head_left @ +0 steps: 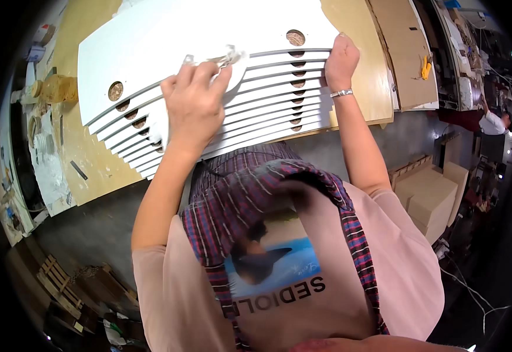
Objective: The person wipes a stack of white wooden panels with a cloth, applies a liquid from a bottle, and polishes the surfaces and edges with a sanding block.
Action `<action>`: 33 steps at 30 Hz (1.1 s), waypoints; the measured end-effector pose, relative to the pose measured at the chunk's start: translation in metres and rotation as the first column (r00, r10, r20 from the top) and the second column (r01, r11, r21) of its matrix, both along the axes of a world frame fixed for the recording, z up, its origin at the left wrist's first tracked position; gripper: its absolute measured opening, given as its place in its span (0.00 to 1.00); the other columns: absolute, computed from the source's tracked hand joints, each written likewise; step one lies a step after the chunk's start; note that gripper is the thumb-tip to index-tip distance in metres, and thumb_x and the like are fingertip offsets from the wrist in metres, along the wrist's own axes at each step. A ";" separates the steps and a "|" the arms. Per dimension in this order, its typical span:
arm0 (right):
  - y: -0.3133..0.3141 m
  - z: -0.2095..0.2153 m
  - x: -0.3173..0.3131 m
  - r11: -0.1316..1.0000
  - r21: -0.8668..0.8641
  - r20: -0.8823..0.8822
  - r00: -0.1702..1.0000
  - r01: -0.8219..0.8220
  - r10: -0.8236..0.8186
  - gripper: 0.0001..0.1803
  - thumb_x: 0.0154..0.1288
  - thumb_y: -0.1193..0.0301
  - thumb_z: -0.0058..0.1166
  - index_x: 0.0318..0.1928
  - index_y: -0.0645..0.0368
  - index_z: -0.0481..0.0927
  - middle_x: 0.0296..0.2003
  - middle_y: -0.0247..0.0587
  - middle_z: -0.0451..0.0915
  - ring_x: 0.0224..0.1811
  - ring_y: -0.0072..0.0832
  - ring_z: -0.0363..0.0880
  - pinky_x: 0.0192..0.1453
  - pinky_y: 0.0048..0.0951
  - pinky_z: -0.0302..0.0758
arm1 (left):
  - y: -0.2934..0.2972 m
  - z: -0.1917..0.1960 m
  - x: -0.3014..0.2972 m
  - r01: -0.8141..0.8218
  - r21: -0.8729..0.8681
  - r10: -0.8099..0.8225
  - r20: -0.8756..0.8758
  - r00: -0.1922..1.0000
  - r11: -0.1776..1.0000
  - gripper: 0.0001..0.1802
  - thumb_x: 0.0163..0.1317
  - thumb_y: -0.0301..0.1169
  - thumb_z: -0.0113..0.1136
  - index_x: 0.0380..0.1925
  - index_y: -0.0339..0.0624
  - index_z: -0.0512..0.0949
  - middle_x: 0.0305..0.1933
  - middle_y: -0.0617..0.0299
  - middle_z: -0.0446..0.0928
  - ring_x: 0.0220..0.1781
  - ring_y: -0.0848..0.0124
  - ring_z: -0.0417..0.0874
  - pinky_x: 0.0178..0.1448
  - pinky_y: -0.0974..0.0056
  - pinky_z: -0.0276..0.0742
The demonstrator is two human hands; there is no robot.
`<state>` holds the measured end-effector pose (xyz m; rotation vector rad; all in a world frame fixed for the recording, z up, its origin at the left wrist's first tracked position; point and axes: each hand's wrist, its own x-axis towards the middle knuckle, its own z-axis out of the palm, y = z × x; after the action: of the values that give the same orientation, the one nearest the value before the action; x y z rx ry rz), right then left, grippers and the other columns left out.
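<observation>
A fanned stack of white panels (268, 23) lies in front of me, each with a curved grey edge and round cut-outs near both ends. My left hand (196, 108) is closed around a crumpled white cloth (232, 57) and rests on the panels' stepped edges, left of the middle. Part of the cloth is hidden under the fingers. At the right end of the stack, my right hand (342, 63) is curled closed on the corner of the upper panel. Its fingertips are turned out of sight.
The panels lie on a wooden worktable (106, 167). Left of them stand a yellowish plastic jar (59, 89) and rolls of tape (35, 125). A yellow tool (425, 67) lies on cardboard at the right. Cardboard boxes (429, 193) stand on the floor; a person (492, 123) is farther right.
</observation>
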<state>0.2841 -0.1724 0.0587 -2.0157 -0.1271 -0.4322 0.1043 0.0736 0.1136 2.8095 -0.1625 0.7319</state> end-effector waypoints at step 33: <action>0.002 0.007 -0.002 0.994 -0.104 -0.006 1.000 0.030 -0.031 0.20 0.70 0.62 0.41 0.26 0.64 0.74 0.22 0.56 0.75 0.25 0.52 0.74 0.33 0.46 0.70 | 0.007 0.026 0.029 0.288 0.130 -0.275 -0.106 0.956 0.949 0.26 0.43 0.17 0.55 0.44 0.50 0.84 0.39 0.67 0.78 0.43 0.66 0.76 0.50 0.59 0.64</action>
<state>0.2825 -0.1703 0.0652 -2.1235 -0.1166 -0.4452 0.1334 0.0809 0.1394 2.8583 -0.6110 0.5499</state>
